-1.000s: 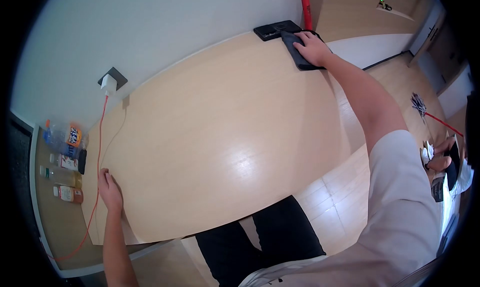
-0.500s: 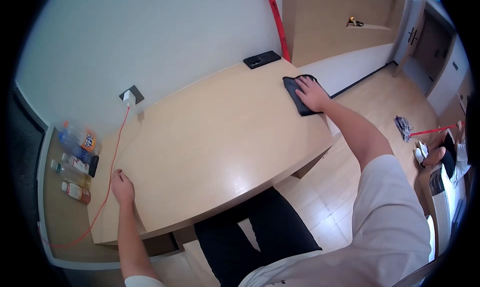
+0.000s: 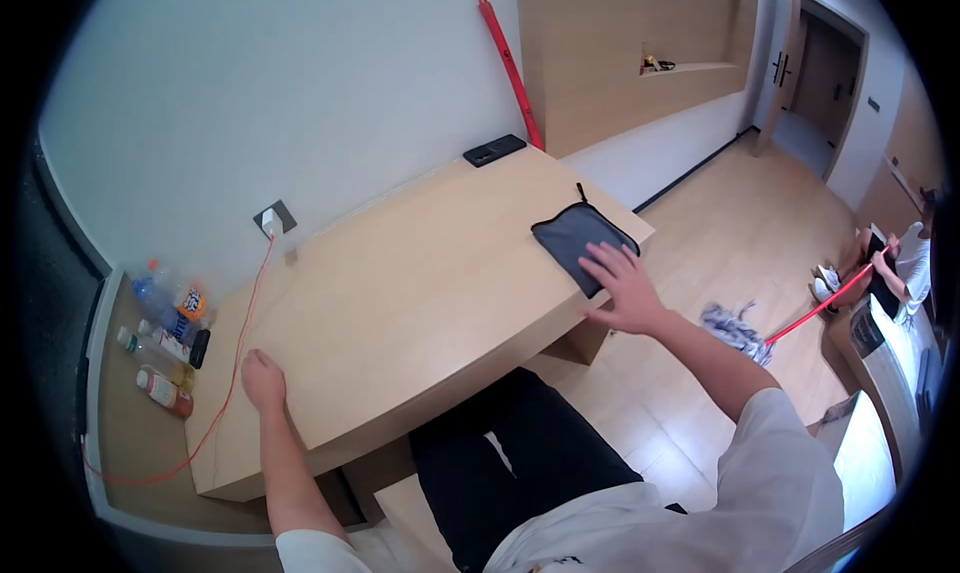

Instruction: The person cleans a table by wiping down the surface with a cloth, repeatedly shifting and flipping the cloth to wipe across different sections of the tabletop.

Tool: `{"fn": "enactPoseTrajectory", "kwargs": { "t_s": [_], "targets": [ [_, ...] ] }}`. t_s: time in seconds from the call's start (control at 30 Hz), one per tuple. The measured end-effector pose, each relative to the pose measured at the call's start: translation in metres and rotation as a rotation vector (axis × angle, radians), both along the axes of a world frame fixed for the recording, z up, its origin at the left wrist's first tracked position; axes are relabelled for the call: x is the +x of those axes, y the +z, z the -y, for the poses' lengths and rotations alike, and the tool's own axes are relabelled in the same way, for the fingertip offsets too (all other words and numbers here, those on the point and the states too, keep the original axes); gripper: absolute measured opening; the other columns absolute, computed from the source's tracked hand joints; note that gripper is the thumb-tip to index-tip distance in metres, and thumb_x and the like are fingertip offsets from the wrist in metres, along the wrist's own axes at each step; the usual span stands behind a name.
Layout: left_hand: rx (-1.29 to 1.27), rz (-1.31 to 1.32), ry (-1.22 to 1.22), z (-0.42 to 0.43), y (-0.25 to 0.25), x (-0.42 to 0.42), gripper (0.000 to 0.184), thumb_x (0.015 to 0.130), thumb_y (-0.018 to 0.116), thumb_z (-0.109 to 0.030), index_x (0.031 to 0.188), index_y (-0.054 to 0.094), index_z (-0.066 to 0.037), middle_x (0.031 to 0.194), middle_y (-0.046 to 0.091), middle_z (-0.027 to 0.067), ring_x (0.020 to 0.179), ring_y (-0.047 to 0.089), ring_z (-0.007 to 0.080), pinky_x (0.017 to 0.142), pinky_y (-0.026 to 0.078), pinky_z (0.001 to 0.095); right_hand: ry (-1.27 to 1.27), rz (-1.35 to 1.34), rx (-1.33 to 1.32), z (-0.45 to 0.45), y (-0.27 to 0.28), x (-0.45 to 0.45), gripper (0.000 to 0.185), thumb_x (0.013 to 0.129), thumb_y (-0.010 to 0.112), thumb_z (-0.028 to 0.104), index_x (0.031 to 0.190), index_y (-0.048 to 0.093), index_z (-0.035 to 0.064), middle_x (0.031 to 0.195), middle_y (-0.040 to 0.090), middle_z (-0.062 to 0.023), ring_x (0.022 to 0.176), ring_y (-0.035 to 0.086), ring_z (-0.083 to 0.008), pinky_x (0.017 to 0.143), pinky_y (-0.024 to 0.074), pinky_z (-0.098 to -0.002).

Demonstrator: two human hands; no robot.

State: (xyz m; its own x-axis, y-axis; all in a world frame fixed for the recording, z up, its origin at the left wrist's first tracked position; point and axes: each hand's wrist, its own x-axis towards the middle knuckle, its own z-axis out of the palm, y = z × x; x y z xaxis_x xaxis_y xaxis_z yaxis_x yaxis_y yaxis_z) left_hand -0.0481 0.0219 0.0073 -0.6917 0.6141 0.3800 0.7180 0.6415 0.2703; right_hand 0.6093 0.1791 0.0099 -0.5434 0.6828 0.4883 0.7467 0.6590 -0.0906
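A dark grey zip pouch (image 3: 572,241) with black edging lies flat at the right end of the light wooden desk (image 3: 420,263), its zipper pull sticking up at the back. My right hand (image 3: 628,285) is open, fingers spread, at the pouch's lower right corner; whether the fingertips press on it I cannot tell. At the desk's left end my left hand (image 3: 264,380) rests closed on the surface, with nothing seen in it. Close to that hand runs an orange-red charging cable (image 3: 240,343).
Several bottles (image 3: 165,393) stand left of the desk. A white charger (image 3: 271,223) sits in the wall socket. A black phone (image 3: 495,151) lies at the back edge, near a red pole (image 3: 510,73). Over the floor to the right, another person (image 3: 905,263) holds a mop (image 3: 740,333).
My right hand has slid off the pouch's middle toward its near corner, uncovering most of it. The view has turned right, and the other person's mop has come closer to the desk.
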Motion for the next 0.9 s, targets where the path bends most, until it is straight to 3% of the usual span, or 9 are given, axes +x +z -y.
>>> {"fn": "enactPoseTrajectory", "kwargs": {
  "t_s": [0.03,0.07,0.17,0.2,0.4,0.5,0.6,0.7,0.9],
  "targets": [
    [-0.005,-0.001,-0.002,0.001,0.000,0.003,0.034,0.106,0.046,-0.020,0.121,0.066,0.003,0.118,0.069,0.0253,0.115,0.063,0.0420,0.099,0.050,0.0500,0.001,0.058,-0.001,0.012,-0.003,0.005,0.071,0.095,0.068,0.049,0.153,0.051,0.0131,0.162,0.044,-0.0146,0.151,0.038,-0.0357,0.126,0.0249,-0.0538],
    [0.028,-0.026,-0.012,0.000,-0.007,0.000,0.034,0.106,0.047,-0.020,0.121,0.066,0.003,0.119,0.069,0.0251,0.116,0.063,0.0418,0.099,0.050,0.0499,0.003,0.027,0.075,0.018,-0.006,0.004,0.059,0.091,0.075,0.038,0.142,0.061,0.0138,0.155,0.051,-0.0132,0.145,0.046,-0.0348,0.122,0.0312,-0.0535],
    [0.097,-0.067,-0.018,-0.004,-0.021,-0.013,0.034,0.105,0.047,-0.019,0.123,0.066,0.003,0.121,0.068,0.0243,0.117,0.063,0.0412,0.100,0.051,0.0495,0.064,-0.022,0.245,-0.010,-0.017,0.021,0.042,0.087,0.077,0.021,0.127,0.070,0.0137,0.143,0.061,-0.0096,0.135,0.055,-0.0324,0.115,0.0402,-0.0508],
    [0.086,-0.056,-0.011,-0.003,-0.020,-0.013,0.034,0.105,0.047,-0.019,0.123,0.066,0.003,0.122,0.068,0.0241,0.117,0.063,0.0411,0.101,0.051,0.0493,0.112,-0.106,0.318,-0.016,0.001,0.018,0.027,0.085,0.075,0.006,0.112,0.073,0.0119,0.122,0.071,-0.0065,0.117,0.063,-0.0313,0.102,0.0472,-0.0470],
    [0.083,-0.049,-0.017,0.000,-0.017,-0.010,0.034,0.103,0.048,-0.017,0.125,0.066,0.003,0.124,0.068,0.0235,0.118,0.063,0.0405,0.102,0.050,0.0485,0.027,-0.195,0.272,-0.044,0.068,0.011,0.018,0.086,0.073,0.011,0.105,0.070,0.0096,0.102,0.072,-0.0109,0.096,0.066,-0.0311,0.091,0.0496,-0.0433],
    [0.077,-0.024,-0.005,-0.001,-0.017,-0.010,0.035,0.102,0.048,-0.016,0.125,0.066,0.003,0.125,0.068,0.0235,0.118,0.063,0.0404,0.103,0.050,0.0484,0.162,-0.122,-0.037,-0.030,0.054,0.018,0.030,0.086,0.078,0.019,0.113,0.070,0.0102,0.110,0.071,-0.0107,0.107,0.065,-0.0317,0.097,0.0481,-0.0437],
    [0.085,-0.024,0.006,0.001,-0.018,-0.012,0.035,0.101,0.049,-0.016,0.126,0.066,0.002,0.126,0.067,0.0236,0.118,0.063,0.0402,0.103,0.050,0.0485,0.213,0.005,-0.015,0.008,0.030,0.016,0.058,0.080,0.085,0.031,0.131,0.066,0.0137,0.129,0.066,-0.0106,0.122,0.061,-0.0311,0.105,0.0450,-0.0445],
    [0.076,-0.017,0.008,-0.001,-0.014,-0.007,0.034,0.101,0.050,-0.016,0.126,0.066,0.002,0.126,0.068,0.0233,0.118,0.063,0.0399,0.102,0.051,0.0488,0.049,0.043,0.052,0.019,0.011,0.011,0.078,0.078,0.087,0.036,0.148,0.055,0.0185,0.144,0.057,-0.0109,0.136,0.052,-0.0322,0.114,0.0398,-0.0487],
    [0.076,-0.026,0.011,-0.001,-0.016,-0.011,0.034,0.102,0.051,-0.017,0.126,0.066,0.001,0.126,0.068,0.0220,0.117,0.064,0.0400,0.100,0.052,0.0494,-0.069,0.039,0.227,-0.012,-0.019,0.017,0.062,0.084,0.076,0.021,0.143,0.060,0.0153,0.138,0.062,-0.0102,0.131,0.056,-0.0306,0.113,0.0416,-0.0480]
  ]
}}
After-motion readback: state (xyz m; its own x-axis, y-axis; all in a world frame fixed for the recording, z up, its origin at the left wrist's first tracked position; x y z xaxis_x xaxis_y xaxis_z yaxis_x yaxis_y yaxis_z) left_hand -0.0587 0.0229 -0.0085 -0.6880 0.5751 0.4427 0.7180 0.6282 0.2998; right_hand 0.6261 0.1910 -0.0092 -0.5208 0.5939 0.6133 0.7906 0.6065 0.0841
